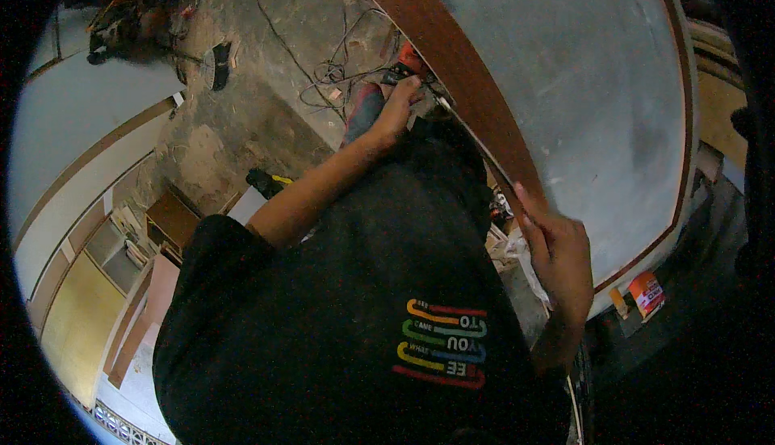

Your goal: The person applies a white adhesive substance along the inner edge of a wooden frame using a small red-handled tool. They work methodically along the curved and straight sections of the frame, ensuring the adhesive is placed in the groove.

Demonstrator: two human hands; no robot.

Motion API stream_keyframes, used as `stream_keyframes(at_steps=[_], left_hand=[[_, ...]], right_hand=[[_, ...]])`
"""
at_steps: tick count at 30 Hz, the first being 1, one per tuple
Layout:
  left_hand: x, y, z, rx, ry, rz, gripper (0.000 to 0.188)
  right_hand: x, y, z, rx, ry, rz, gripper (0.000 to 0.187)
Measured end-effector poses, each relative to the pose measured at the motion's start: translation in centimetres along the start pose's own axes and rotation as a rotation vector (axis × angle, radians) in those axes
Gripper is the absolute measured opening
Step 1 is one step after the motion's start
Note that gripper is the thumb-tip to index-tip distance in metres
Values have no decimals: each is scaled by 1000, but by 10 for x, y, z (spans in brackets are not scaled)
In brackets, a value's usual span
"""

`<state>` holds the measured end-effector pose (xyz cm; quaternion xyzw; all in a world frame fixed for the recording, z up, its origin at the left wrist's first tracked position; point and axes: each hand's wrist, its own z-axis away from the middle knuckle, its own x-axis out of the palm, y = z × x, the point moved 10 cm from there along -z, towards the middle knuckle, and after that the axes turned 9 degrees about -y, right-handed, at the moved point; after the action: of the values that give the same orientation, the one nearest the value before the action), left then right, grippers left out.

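A large panel with a pale grey, scuffed face and a brown border stands at the right, its long edge slanting past my body. My left hand reaches to the far part of that edge, closed around a red-and-black tool, probably a power tool; its lower part is hidden behind the hand and panel. Nearer to me, my right hand grips the panel's brown edge, with one finger stretched along it. Some of its fingers are hidden.
A loose cable coils on the stained concrete floor beyond my left hand. A sandal lies farther off. Boards and a brown box stand at the left. An orange-and-white packet is below the panel at the right.
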<state>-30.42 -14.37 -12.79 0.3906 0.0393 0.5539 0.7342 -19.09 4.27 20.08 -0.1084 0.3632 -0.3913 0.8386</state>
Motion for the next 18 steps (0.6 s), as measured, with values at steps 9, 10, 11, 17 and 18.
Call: stream_keyframes(at_steps=[9,10,11,17,18], left_hand=[[107,82,-8,648,-73,748,82],[105,82,-10,674,-66,776,83],[101,72,-15,625,-10,813,85],[95,71,-18,800,-18,664,93],[89,68,-25,749,19,678,95]], right_hand=[[35,1,-45,-52,-17,395,62],[36,4,-44,-55,-8,392,64],[43,10,-44,-34,-55,409,65],[56,30,-63,-51,-78,455,63],[59,27,-75,-68,-74,448,61]])
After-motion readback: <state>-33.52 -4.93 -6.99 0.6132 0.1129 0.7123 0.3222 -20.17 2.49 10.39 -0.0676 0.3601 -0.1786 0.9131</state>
